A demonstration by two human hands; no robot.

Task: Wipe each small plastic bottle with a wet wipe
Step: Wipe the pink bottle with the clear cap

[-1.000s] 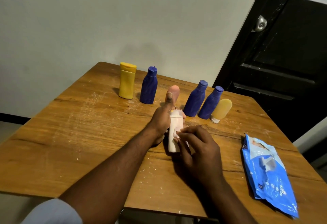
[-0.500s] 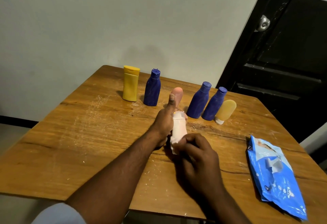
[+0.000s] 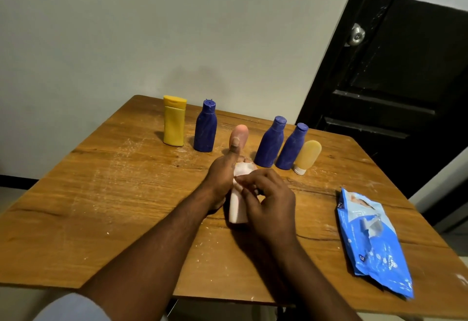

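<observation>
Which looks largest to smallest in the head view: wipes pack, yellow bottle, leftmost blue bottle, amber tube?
1. Wet-wipe pack, clearly largest, though it is also nearest the camera.
2. Yellow bottle and leftmost blue bottle: about alike, so not ranked.
3. Amber tube, smallest.

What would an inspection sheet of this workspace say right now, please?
Surface: scuffed wooden table, white specks.
Job's things: pale pink plastic bottle with white wet wipe over its top; yellow flip-cap bottle, three dark blue plastic bottles, rounded pink bottle, amber tube bottle standing behind.
Clutter: blue wet-wipe pack, right side.
Grippers: left hand grips pale bottle; right hand pinches wipe with fingers.
Cables: nothing seen.
Surroundings: grey wall, black door, metal knob.
</observation>
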